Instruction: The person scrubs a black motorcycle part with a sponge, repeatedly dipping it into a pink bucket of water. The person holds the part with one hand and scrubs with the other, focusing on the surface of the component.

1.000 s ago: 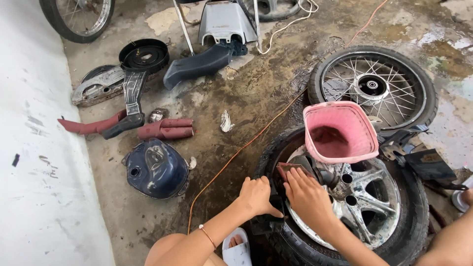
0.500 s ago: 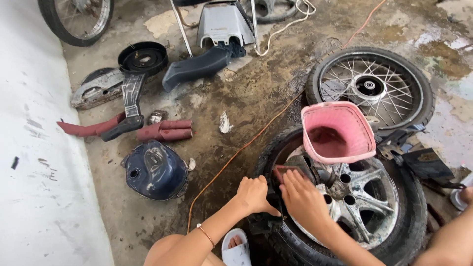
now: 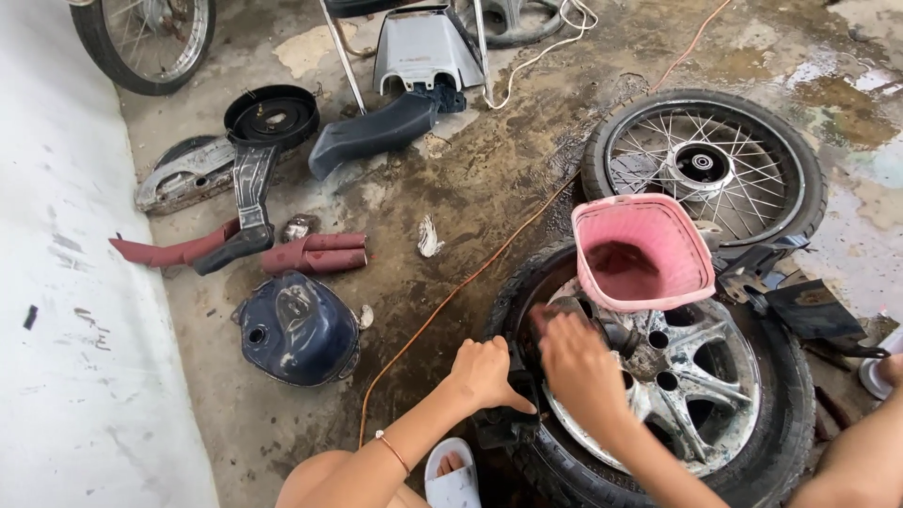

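A pink square plastic basin [image 3: 642,252] rests on the black-tyred cast alloy wheel [image 3: 701,395] lying flat at the near right, with a silver wire-spoked wheel [image 3: 704,165] just behind it, an orange cable [image 3: 451,293] running to its left, and a dark blue metal fuel tank [image 3: 296,329] farther left.

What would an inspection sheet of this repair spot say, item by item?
Surface: wet, stained concrete floor.
Job's things: alloy wheel lying flat with its tyre on; pink tub resting on it.
Clutter: spoked wheel, blue fuel tank, dark seat, red panels, round black cover.
Hands: left hand gripping the tyre edge; right hand pressing at the rim, blurred.
Cables: orange cord across the floor; white cord near the top.
Surroundings: pale wall on the left.
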